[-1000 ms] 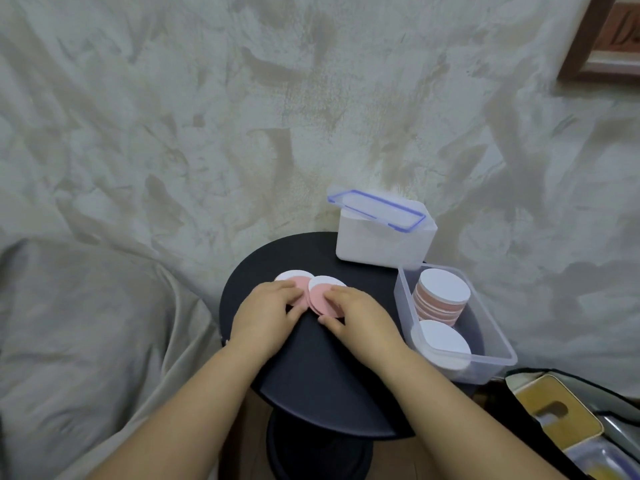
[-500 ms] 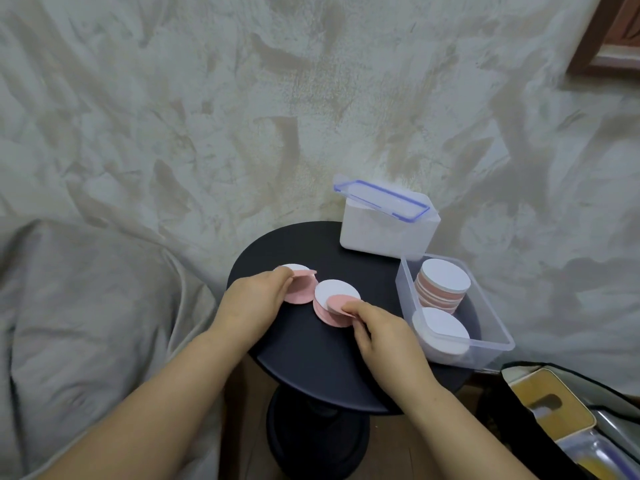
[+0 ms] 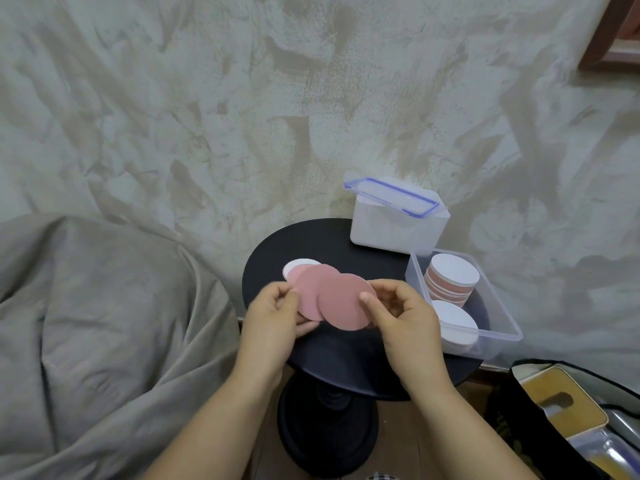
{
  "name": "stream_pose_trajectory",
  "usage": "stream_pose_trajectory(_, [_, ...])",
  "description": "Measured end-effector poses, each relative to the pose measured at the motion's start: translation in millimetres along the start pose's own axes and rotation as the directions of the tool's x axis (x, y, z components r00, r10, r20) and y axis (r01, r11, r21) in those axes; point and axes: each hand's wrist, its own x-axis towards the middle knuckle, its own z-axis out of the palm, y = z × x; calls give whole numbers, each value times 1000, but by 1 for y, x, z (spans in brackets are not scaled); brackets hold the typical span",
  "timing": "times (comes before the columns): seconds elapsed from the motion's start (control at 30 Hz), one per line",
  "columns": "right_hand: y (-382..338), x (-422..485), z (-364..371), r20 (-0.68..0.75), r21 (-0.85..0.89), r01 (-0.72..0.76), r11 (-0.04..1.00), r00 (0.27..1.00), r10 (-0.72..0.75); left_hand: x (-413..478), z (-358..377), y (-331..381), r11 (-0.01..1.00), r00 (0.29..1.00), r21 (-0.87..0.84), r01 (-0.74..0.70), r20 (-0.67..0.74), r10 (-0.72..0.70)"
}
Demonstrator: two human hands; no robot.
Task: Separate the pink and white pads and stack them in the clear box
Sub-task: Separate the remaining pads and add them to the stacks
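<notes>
My left hand (image 3: 277,315) pinches one round pink pad (image 3: 311,289) above the small black round table (image 3: 346,362). My right hand (image 3: 403,313) pinches a second pink pad (image 3: 343,301), which overlaps the first in front. On the table behind them lie a white pad (image 3: 298,265) and a paler pink pad (image 3: 294,273), partly hidden. The clear box (image 3: 498,320) stands at the table's right edge. It holds a stack of pink pads with a white face on top (image 3: 452,277) and a white pad stack (image 3: 455,320) nearer me.
A white container with a blue-rimmed lid (image 3: 398,216) stands at the table's back, against the mottled wall. A grey blanket (image 3: 104,323) lies to the left. A dark bag with yellow-brown boxes (image 3: 568,410) sits on the floor at the lower right.
Both hands have lifted their pink pads off the table and brought them together in front of me. One second ago the hands were pressed on the pile on the table.
</notes>
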Motion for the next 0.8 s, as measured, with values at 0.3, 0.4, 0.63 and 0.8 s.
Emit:
stream_pose_trajectory(0.3, [1,5,8,-22,-82,21,996,999,-23,-15,-6,-7,978,981,82,-192,18,191])
stream_pose_trajectory(0.4, [7,23,9,115,-358,100,928,991,-63,-6,-16,-20,928,954,266,-259,-77,289])
stream_pose_trajectory(0.63, [11,42,14,385,-669,198,717,917,106,0,-22,-26,917,948,303,-259,-100,301])
stream_pose_trajectory(0.8, [13,44,11,317,-596,89,798,939,132,-1,-22,-25,918,953,297,-262,-69,294])
